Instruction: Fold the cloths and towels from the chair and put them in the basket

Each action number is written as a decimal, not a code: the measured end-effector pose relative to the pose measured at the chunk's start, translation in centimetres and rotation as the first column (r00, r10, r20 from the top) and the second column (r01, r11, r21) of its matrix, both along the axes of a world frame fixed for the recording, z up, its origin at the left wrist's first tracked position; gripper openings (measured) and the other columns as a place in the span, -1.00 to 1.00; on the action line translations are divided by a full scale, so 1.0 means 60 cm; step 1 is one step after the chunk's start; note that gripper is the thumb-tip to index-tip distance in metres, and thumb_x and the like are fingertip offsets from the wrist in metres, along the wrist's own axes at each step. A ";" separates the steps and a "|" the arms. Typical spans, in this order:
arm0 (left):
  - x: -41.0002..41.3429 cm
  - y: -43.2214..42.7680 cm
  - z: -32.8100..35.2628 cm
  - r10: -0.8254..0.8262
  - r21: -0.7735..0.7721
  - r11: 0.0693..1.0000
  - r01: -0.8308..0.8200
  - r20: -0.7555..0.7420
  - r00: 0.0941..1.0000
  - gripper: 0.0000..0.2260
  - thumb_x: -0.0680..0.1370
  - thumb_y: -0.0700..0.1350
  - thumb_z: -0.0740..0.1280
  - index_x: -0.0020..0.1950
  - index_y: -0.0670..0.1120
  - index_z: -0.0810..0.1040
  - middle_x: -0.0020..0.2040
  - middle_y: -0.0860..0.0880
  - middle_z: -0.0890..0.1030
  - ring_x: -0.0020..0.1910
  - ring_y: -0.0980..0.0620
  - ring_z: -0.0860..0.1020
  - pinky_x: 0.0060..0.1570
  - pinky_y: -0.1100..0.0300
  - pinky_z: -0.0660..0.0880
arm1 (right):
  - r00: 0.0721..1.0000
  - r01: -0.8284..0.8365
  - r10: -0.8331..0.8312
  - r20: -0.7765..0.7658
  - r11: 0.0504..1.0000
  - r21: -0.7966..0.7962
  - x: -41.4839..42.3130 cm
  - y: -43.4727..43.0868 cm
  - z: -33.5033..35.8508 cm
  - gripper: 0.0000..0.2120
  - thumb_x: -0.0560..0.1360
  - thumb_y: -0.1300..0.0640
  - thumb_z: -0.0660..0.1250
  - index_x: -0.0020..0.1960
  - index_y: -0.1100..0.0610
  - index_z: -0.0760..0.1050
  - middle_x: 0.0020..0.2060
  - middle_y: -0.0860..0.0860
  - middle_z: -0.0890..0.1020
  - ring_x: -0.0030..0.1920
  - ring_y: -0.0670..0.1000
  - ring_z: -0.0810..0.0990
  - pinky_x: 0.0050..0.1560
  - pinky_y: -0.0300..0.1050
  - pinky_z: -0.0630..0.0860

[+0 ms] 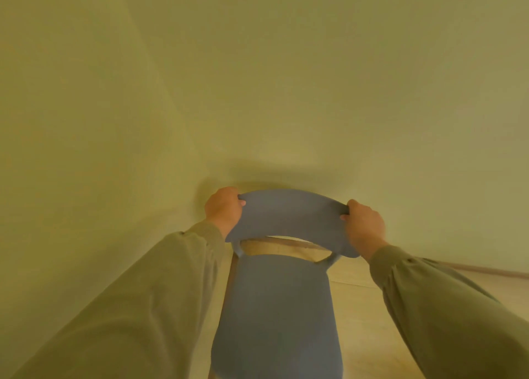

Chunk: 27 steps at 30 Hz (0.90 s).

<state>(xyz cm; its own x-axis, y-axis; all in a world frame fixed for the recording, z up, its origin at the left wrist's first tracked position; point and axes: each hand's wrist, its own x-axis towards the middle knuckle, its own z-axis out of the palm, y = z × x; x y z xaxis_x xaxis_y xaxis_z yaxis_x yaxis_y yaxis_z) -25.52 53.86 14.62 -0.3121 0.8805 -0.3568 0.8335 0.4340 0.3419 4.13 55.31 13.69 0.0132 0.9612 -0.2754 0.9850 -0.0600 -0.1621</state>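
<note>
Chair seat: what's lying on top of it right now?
The seat shows only bare blue plastic, no cloth or towel. The left hand and right hand grip the backrest, not the seat. Its front edge leaves the frame, so that strip is unseen.

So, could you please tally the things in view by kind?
Blue chair: 1
Hands: 2, the left hand and the right hand, each gripping the backrest
Olive sleeves: 2, left sleeve and right sleeve
Total: 5
</note>
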 end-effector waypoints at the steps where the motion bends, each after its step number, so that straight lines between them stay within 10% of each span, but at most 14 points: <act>1: -0.003 0.007 -0.002 0.003 0.007 1.000 -0.003 -0.003 1.000 -0.83 0.58 -0.10 0.26 0.00 -0.20 0.55 0.04 -0.18 0.59 0.05 -0.21 0.53 -0.11 0.10 0.35 | 1.000 0.001 -0.001 0.000 1.000 0.013 -0.002 0.005 0.001 -0.87 0.57 0.14 0.16 0.00 0.20 0.40 -0.09 0.15 0.58 -0.10 0.20 0.53 -0.25 -0.08 0.32; 9: -0.004 0.012 -0.026 0.063 0.151 0.986 -0.063 0.007 0.998 -0.87 0.59 -0.12 0.26 -0.14 -0.11 0.43 -0.06 -0.13 0.58 0.00 -0.19 0.54 -0.21 0.14 0.27 | 0.995 0.082 -0.077 0.070 0.994 -0.075 -0.041 0.025 0.001 -0.79 0.54 0.25 0.13 0.17 0.21 0.31 0.04 0.15 0.49 0.05 0.20 0.52 -0.15 -0.02 0.38; 15: 0.033 -0.021 -0.027 -0.013 0.201 0.979 0.025 -0.058 0.998 -0.62 0.62 -0.04 0.17 0.40 -0.16 0.32 0.32 -0.16 0.42 0.30 -0.17 0.36 0.24 0.01 0.33 | 0.996 0.079 -0.082 -0.044 0.995 -0.067 -0.050 -0.003 0.019 -0.69 0.51 0.29 0.12 0.25 0.21 0.28 0.15 0.16 0.41 0.16 0.17 0.41 -0.06 -0.03 0.38; 21: 0.081 -0.105 0.045 -0.204 0.198 0.955 0.221 -0.102 0.974 -0.50 0.63 0.00 0.14 0.52 -0.14 0.14 0.47 -0.13 0.27 0.46 -0.09 0.22 0.41 0.06 0.18 | 0.983 -0.119 0.113 -0.143 0.992 -0.033 -0.056 -0.084 0.089 -0.51 0.48 0.29 0.17 0.40 0.19 0.22 0.35 0.13 0.32 0.35 0.15 0.29 0.21 0.02 0.39; 27: 0.181 -0.288 0.165 -0.092 0.418 0.905 0.081 0.007 0.996 -0.46 0.60 -0.05 0.22 0.53 -0.14 0.12 0.52 -0.10 0.19 0.50 -0.04 0.13 0.45 0.13 0.08 | 0.921 -0.324 0.361 -0.147 0.919 0.225 -0.027 -0.247 0.201 -0.48 0.47 0.32 0.19 0.43 0.20 0.23 0.38 0.13 0.31 0.39 0.15 0.27 0.33 0.00 0.30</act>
